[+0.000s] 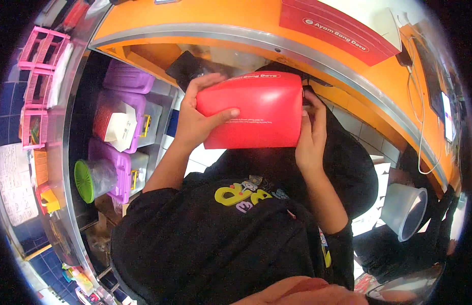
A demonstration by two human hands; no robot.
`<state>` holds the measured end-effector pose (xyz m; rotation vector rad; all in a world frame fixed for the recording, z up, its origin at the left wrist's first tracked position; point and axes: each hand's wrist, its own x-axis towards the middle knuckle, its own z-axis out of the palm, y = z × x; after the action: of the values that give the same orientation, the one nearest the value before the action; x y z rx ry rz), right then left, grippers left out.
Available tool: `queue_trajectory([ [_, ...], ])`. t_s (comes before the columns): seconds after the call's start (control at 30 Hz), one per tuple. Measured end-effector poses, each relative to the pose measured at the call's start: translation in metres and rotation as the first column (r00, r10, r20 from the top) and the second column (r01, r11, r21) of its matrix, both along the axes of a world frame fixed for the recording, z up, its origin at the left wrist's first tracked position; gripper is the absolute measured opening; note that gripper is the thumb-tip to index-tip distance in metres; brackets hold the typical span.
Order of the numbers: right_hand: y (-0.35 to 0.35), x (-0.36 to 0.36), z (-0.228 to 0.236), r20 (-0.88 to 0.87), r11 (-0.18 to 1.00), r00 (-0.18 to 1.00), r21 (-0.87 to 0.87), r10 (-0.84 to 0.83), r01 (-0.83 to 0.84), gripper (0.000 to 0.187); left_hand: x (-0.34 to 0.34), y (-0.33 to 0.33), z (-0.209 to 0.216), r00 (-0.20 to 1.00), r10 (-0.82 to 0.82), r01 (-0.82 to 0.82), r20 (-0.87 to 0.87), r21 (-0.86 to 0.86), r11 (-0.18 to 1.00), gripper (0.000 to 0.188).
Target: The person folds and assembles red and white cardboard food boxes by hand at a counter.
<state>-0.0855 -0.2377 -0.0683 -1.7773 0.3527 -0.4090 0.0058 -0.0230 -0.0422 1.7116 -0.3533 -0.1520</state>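
Observation:
A glossy red cardboard food box (248, 114) is up in front of my chest, its broad face turned toward me. My left hand (203, 109) holds its left end, thumb laid across the face and fingers round the upper left edge. At the right end my right hand (313, 134) is pressed along the side, fingers bent. Some of its fingertips are hidden at the edge of the box, so how they grip there is only partly visible.
An orange counter (210, 15) with a metal edge curves ahead, bearing a red and white carton (342, 30) and a white cable (421, 122). Purple-lidded bins (119, 168) and a green-lidded container (84, 181) stand left. A translucent bucket (402, 211) is at right.

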Motion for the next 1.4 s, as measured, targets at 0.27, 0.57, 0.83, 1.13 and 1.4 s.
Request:
queue_trajectory([
  [0.27,-0.003,0.006,0.008,0.353,0.948,0.913,0.162,0.202,-0.273,0.053,0.000,-0.009,0.010,0.979,-0.052,0.022,0.197,0.149,0.989,0.081],
  [0.57,-0.014,-0.003,0.014,0.340,0.889,0.936,0.398,0.087,-0.227,0.042,-0.007,-0.020,0.016,0.977,-0.180,0.192,0.117,-0.097,0.977,0.052],
  [0.83,-0.010,-0.007,0.007,0.114,0.806,0.977,0.552,0.180,-0.213,0.027,-0.002,-0.021,0.014,0.917,-0.159,0.155,0.366,0.042,0.987,0.031],
  [1.13,-0.011,-0.013,0.023,0.320,0.749,0.920,0.545,0.228,-0.376,0.024,-0.013,-0.020,0.023,0.952,-0.294,0.301,0.081,-0.421,0.856,0.025],
  [1.4,0.004,-0.039,0.121,0.313,0.589,0.931,0.723,0.187,-0.361,0.025,-0.015,0.023,0.076,0.882,-0.296,0.454,0.367,-0.487,0.747,0.038],
])
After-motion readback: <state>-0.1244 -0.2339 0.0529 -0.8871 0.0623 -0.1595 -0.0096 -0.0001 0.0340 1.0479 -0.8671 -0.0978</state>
